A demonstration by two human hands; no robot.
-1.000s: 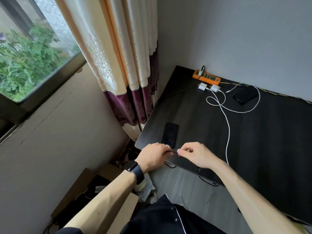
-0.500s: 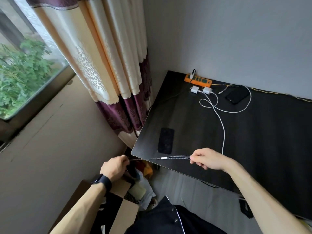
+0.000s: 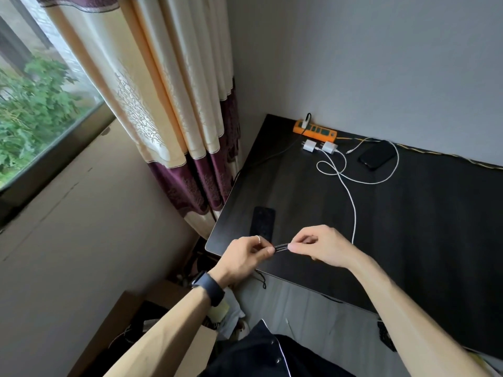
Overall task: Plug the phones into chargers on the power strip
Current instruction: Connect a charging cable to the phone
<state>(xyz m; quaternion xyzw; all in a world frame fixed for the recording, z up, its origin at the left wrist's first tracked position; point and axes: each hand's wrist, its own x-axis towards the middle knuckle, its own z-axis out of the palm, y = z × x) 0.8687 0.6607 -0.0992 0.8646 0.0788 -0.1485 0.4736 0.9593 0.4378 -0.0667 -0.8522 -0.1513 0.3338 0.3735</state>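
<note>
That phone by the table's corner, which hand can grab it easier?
Probably the left hand: the near phone lies just beyond its knuckles. The right hand sits farther over, pinching the braided cable.

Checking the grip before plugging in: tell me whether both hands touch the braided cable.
Touching. The head view shows the left hand and right hand pinching the braided cable between them.

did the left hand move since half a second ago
Yes. The left hand was out past the desk's near left corner, cable stretched; now it is back in beside the right hand, just below the near phone.
</note>
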